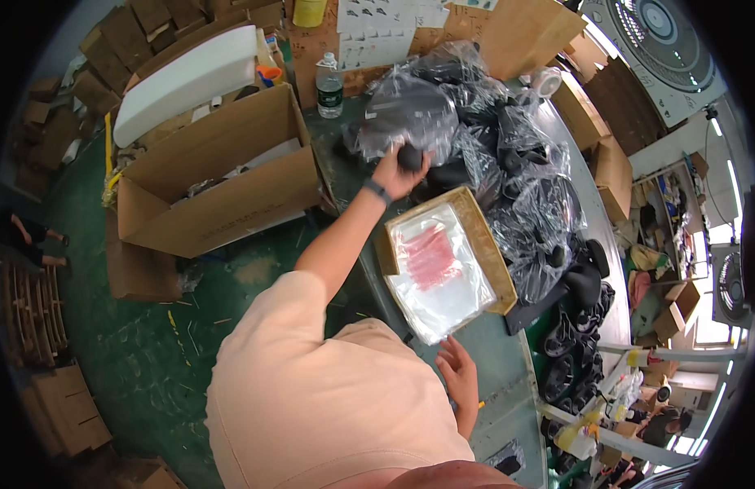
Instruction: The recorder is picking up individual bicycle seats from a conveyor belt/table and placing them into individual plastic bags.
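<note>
My left hand (pixel 400 173), reaching forward with a dark band at its wrist, is closed round a black rounded piece (pixel 409 157). Its exact kind I cannot make out. Just beyond it lies a dark item in a clear plastic bag (pixel 410 114). My right hand (pixel 459 373) is open, fingers apart, beside the near end of a stack of clear plastic bags (pixel 455 293) with red print. The stack rests in and over the edge of a shallow cardboard box (pixel 501 303) on the green-topped table (pixel 508 383).
Several black items in clear plastic (pixel 532 204) crowd the table's right side. Loose black pieces (pixel 561 371) lie along its right edge. A water bottle (pixel 329 85) stands at the back. To the left is a large open carton (pixel 222 220). A fan (pixel 659 41) is at upper right.
</note>
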Demonstrator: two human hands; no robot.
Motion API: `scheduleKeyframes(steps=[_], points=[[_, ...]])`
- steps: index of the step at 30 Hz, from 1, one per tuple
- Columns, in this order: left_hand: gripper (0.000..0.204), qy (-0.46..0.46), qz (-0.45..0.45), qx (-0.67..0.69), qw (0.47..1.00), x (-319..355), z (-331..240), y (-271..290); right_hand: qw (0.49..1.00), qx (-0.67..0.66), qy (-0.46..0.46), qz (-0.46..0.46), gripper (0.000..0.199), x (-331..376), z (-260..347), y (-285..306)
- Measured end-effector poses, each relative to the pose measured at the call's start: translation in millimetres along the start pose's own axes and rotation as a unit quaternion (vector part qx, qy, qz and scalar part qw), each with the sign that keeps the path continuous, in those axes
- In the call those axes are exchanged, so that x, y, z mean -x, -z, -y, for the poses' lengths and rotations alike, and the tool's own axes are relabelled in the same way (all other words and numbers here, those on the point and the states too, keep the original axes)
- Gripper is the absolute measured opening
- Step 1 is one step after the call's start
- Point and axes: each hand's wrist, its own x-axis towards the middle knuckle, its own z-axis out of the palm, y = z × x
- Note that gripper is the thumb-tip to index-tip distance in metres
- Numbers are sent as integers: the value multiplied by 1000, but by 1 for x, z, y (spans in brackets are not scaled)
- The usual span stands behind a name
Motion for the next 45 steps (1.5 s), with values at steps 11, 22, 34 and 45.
scheduleKeyframes(steps=[11, 22, 34, 45], points=[[34, -427, -32, -683, 591, -33, 157, 69, 943, 152, -137, -263, 87, 12, -228, 31], [29, 147, 186, -942, 236, 72, 351, 225, 754, 65, -565, -328, 117, 3, -390, 110], [28, 204, 129, -951, 193, 24, 361, 260, 844, 66, -52, -529, 61, -171, -297, 484], [28, 126, 137, -966, 179, 42, 359, 258, 800, -302, -130, -502, 67, -228, -291, 564]])
